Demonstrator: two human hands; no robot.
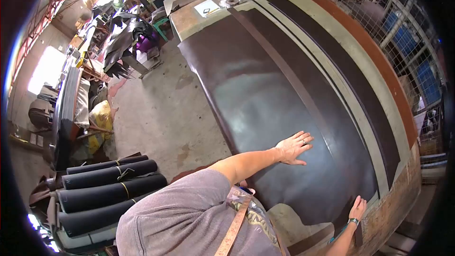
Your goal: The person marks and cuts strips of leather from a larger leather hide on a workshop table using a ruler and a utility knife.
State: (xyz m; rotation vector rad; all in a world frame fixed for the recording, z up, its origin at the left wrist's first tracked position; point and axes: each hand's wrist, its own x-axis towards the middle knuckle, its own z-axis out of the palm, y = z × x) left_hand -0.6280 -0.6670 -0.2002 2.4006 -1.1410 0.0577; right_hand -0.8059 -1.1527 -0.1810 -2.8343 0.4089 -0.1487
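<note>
A large dark brown leather sheet covers much of the long table, its left side hanging past the table edge. My left hand lies flat on the leather near its middle, fingers spread, with a ring on one finger. At the near right end of the sheet is my right hand, fingers bent at the leather's edge; what they hold, if anything, is too small to tell. A long narrow brown strip lies along the sheet. Beyond it runs a separate dark leather strip.
An orange-brown strip lies along the table's far side, beside a wire mesh fence. Tape and tools sit at the table's far end. Dark rolls are stacked at lower left. Leather pieces hang over a stand at upper left.
</note>
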